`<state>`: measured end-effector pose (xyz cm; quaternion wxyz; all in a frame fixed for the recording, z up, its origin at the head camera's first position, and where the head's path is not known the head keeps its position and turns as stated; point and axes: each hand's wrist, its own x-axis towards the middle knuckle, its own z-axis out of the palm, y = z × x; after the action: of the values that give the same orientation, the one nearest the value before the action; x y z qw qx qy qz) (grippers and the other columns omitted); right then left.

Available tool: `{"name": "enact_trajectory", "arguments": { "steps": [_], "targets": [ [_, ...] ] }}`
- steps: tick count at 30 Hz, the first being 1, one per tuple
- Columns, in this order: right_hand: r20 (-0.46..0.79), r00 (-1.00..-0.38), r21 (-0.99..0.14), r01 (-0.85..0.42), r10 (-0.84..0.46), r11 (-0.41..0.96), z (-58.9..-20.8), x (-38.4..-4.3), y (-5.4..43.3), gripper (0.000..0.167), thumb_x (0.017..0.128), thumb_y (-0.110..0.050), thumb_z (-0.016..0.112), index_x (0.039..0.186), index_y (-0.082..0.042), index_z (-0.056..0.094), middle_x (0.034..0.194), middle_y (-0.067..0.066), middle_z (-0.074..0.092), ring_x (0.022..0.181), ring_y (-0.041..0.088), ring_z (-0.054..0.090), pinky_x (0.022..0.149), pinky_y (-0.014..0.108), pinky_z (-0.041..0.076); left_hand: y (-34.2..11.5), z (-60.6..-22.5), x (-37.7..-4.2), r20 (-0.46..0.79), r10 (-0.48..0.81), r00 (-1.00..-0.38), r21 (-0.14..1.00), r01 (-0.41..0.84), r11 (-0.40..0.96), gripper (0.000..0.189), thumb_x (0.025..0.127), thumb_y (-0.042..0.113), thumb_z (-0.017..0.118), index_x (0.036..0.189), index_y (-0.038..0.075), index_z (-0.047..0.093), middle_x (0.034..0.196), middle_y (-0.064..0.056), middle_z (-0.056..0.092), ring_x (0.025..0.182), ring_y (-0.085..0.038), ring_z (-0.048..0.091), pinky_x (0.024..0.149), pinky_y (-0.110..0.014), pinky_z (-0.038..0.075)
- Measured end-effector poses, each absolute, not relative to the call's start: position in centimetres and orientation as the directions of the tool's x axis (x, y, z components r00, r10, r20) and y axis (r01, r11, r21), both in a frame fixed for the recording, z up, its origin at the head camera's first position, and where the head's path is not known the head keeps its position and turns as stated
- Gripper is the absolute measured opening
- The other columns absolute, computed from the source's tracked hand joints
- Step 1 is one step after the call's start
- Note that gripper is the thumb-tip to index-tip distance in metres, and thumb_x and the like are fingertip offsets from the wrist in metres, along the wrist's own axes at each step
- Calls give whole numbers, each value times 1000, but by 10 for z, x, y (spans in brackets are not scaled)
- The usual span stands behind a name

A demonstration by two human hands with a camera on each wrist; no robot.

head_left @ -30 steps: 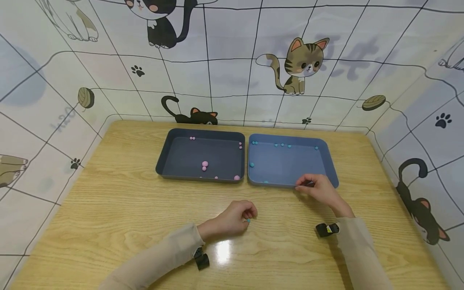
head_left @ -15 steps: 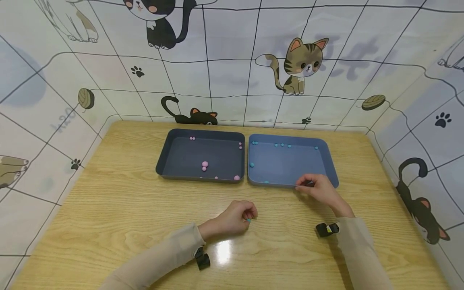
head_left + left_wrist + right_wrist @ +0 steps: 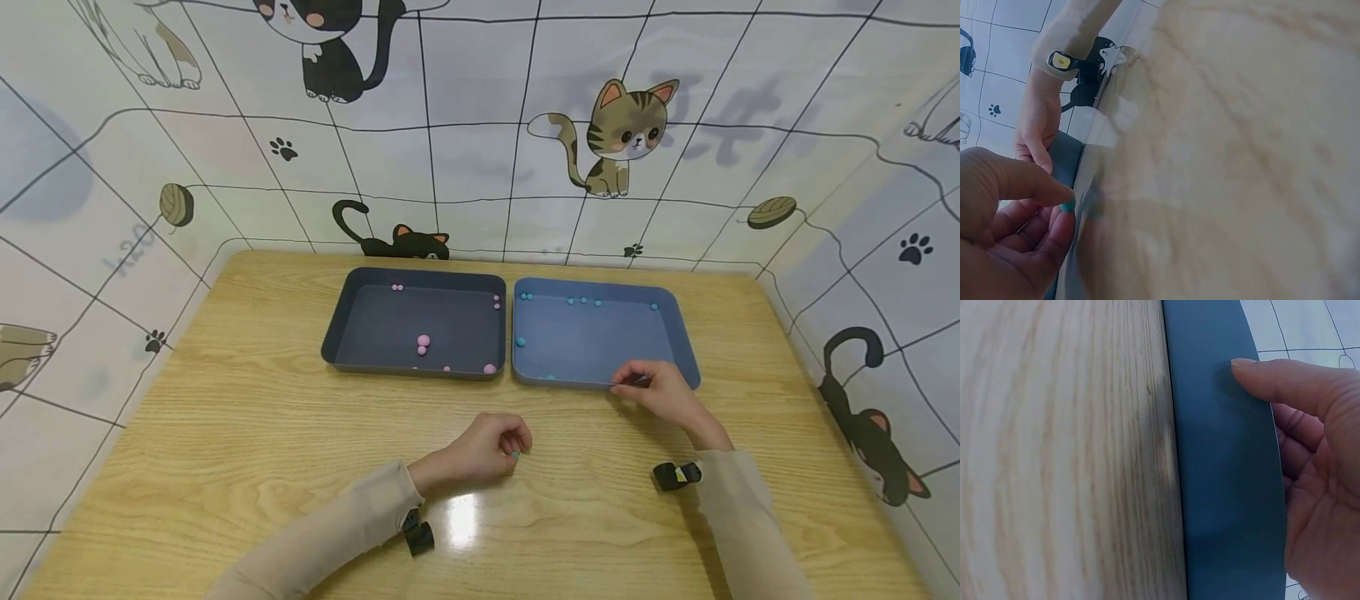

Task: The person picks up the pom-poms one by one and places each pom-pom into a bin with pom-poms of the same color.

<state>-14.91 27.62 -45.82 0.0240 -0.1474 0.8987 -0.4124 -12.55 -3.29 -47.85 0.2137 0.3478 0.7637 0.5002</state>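
My left hand (image 3: pixel 480 450) is held over the table in front of the trays. Its thumb and fingertips pinch a small teal ball (image 3: pixel 1068 205), partly covered by the thumb. My right hand (image 3: pixel 660 390) grips the near wall of the blue tray (image 3: pixel 600 342), thumb on the outside and fingers over the rim, as the right wrist view shows. Inside the blue tray lie several small teal balls (image 3: pixel 584 300), mostly along the far wall, with a larger teal ball (image 3: pixel 521 342) by the left wall.
Left of the blue tray stands a dark grey tray (image 3: pixel 375 333) with several pink balls (image 3: pixel 423 341) of different sizes. Both rest on a wooden table (image 3: pixel 247 433). Cat-print sheeting (image 3: pixel 480 158) rises behind and at the sides.
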Motion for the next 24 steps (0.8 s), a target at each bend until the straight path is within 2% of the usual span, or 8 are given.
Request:
{"name": "enact_trajectory", "arguments": {
  "steps": [5, 8, 15, 19, 24],
  "targets": [
    [80, -955, -766, -243, -286, 595, -461, -150, 278, 9, 83, -1, 69, 82, -10, 69, 78, 3, 65, 66, 12, 57, 57, 25, 48, -30, -476, -128, 29, 736, -677, 911, 321, 259, 26, 72, -17, 51, 87, 1, 62, 84, -8, 62, 71, -5, 52, 65, -19, 48],
    [72, -957, -753, -237, -281, 614, -459, -149, 276, 8, 83, 0, 68, 82, -8, 69, 78, 4, 65, 67, 12, 57, 57, 24, 48, -27, -471, -130, 38, 725, -687, 908, 327, 262, 26, 71, -17, 50, 88, -1, 62, 84, -10, 62, 71, -6, 52, 66, -19, 47],
    [73, -955, -744, -243, -286, 622, -436, -141, 264, 5, 82, 6, 66, 82, 2, 67, 78, 14, 65, 67, 24, 58, 57, 24, 48, -19, -458, -145, 90, 724, -683, 912, 348, 215, 25, 71, -19, 54, 90, -4, 61, 89, -16, 62, 79, -19, 57, 70, -19, 49],
    [75, -954, -738, -248, -289, 628, -427, -138, 260, 5, 81, 8, 66, 81, 3, 67, 78, 16, 65, 67, 23, 58, 57, 23, 48, -15, -454, -154, 130, 707, -695, 918, 354, 178, 25, 72, -19, 56, 91, -4, 61, 91, -20, 63, 81, -29, 59, 70, -20, 49],
    [79, -953, -746, -252, -293, 617, -426, -138, 259, 6, 81, 8, 66, 80, 3, 67, 77, 16, 65, 67, 24, 58, 57, 23, 48, -13, -450, -161, 106, 680, -725, 935, 306, 180, 21, 76, -17, 59, 92, -4, 62, 91, -17, 63, 84, -30, 60, 71, -20, 50]
  ]
}}
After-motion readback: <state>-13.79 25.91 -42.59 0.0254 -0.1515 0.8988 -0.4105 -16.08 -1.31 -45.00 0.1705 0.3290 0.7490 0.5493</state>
